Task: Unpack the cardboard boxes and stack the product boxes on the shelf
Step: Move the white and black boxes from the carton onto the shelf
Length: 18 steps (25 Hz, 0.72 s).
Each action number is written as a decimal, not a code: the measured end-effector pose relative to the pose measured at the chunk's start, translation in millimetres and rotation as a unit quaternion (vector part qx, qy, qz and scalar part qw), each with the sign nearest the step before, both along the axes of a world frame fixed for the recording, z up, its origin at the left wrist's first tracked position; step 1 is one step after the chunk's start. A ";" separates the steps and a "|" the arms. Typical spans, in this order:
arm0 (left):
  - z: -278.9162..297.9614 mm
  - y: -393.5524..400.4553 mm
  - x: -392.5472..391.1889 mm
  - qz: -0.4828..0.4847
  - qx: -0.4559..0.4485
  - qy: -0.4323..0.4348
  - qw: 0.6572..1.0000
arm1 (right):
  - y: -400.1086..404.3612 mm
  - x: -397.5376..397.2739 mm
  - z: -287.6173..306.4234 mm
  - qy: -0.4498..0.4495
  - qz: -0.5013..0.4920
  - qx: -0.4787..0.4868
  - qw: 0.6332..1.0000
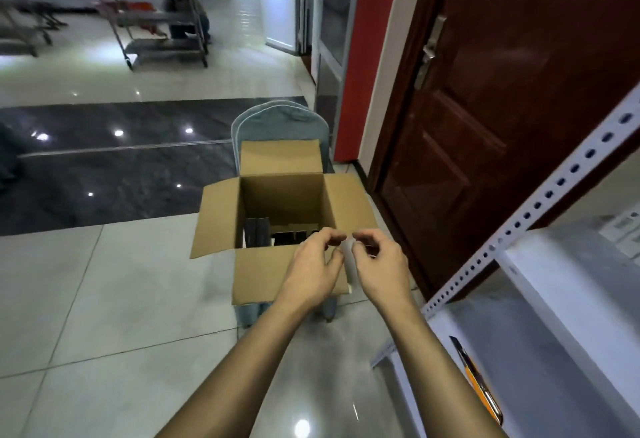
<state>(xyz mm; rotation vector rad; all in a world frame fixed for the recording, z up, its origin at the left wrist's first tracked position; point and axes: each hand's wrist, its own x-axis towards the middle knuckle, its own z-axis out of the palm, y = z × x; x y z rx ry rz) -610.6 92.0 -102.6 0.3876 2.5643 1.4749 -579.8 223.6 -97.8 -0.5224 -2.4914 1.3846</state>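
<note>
An open brown cardboard box (277,195) sits on a grey-blue upholstered chair (277,119), all four flaps folded out. Dark product boxes (258,231) stand inside at the bottom left; more lie beside them, partly hidden by my hands. My left hand (317,266) and my right hand (375,264) meet above the box's near right corner, fingers curled. Between them they pinch a whitish translucent strip (348,261) that hangs down over the near flap; it looks like tape. The white metal shelf (554,299) stands to my right.
An orange and black utility knife (476,378) lies on the lower shelf board. A dark red-brown door (502,108) is behind the shelf post. A steel trolley (156,18) stands far back on the glossy tiled floor.
</note>
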 end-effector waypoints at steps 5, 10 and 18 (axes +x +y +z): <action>-12.1 -32.6 -20.0 0.040 -0.003 -0.011 0.999 | -30.0 -36.1 -10.6 -0.024 0.041 -0.007 0.999; -24.1 -55.9 -45.8 0.090 -0.013 -0.023 0.996 | -50.0 -75.6 -26.4 -0.042 0.077 -0.026 0.996; -57.1 -70.1 -113.0 0.158 -0.049 -0.066 0.984 | -58.5 -156.4 -60.9 -0.081 0.125 -0.058 0.987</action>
